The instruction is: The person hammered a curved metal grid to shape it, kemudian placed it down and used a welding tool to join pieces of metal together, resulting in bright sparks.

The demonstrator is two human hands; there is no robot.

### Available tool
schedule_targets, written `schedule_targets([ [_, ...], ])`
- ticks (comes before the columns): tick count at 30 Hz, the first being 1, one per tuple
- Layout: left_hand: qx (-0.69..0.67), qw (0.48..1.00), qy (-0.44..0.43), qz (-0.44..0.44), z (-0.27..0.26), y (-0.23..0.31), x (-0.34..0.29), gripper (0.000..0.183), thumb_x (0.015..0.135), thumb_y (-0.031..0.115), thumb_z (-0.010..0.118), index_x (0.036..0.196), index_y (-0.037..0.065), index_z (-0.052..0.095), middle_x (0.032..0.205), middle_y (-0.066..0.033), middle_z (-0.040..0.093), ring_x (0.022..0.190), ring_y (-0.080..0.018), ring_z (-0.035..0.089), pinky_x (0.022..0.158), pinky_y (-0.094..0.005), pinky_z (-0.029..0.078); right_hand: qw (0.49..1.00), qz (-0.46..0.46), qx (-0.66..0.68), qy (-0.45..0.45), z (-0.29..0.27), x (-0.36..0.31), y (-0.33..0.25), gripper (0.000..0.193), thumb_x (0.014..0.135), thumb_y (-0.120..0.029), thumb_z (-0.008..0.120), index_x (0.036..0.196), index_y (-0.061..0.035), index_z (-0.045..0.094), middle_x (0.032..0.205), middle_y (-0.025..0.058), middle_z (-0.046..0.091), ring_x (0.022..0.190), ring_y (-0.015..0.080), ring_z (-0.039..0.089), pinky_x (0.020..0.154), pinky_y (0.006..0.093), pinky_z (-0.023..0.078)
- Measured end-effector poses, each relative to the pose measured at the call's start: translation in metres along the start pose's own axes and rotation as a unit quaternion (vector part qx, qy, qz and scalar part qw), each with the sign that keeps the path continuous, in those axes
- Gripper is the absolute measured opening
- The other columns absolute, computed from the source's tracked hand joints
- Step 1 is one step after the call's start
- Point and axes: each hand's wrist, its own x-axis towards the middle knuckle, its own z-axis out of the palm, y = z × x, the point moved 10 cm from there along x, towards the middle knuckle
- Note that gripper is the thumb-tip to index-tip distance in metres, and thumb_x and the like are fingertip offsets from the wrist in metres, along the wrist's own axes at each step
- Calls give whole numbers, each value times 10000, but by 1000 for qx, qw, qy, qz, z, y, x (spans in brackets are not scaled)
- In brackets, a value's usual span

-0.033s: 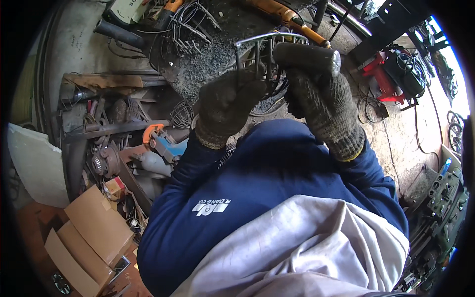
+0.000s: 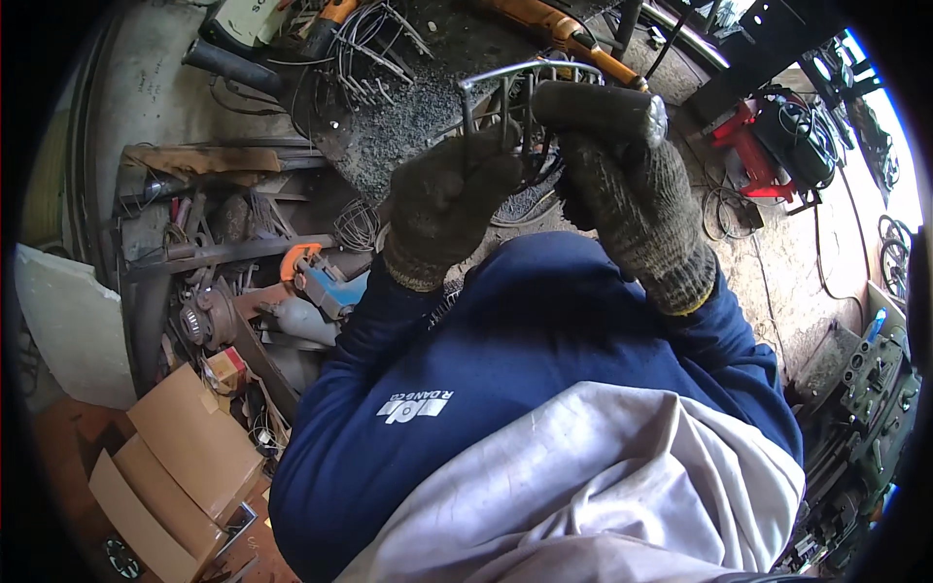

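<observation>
My left hand (image 2: 442,199), in a dark, dirty knit glove, is closed around the lower part of a metal rod frame (image 2: 530,70). The frame has a curved top rail and several upright bars, like a small grille. My right hand (image 2: 637,209), gloved alike, is closed beneath a thick dark cylindrical hammer head (image 2: 593,109) with a shiny worn end; its handle is hidden in the fist. The head lies crosswise against the frame's right side, but whether they touch I cannot tell. Both hands are raised in front of my chest.
Wire pieces (image 2: 374,49) and an orange power tool (image 2: 544,21) lie beyond my hands on the dark work surface. Scrap metal and a blue-and-orange tool (image 2: 328,287) are at left, above an open cardboard box (image 2: 190,437). A red-and-black machine (image 2: 758,151) stands at right.
My right hand and the hammer have shifted very slightly left and up. The frame has risen a touch; my left hand stays nearly still, its grip unchanged.
</observation>
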Motion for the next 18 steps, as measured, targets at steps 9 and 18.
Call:
schedule_targets([
  [9,-92,992,-18,-81,-14,-10,5,221,861,129,640,1019,-26,639,790,-58,658,631,-100,575,578,-237,471,986,70,139,51,-18,3,21,243,931,-68,565,1170,-40,593,1087,70,638,938,157,606,802,269,499],
  [18,-181,982,51,-13,-34,0,1,261,811,104,736,1026,-11,642,786,-65,672,612,-109,623,523,-234,507,984,33,-5,177,-74,4,65,245,984,-201,530,1204,-110,586,1002,-4,628,715,35,509,595,194,421],
])
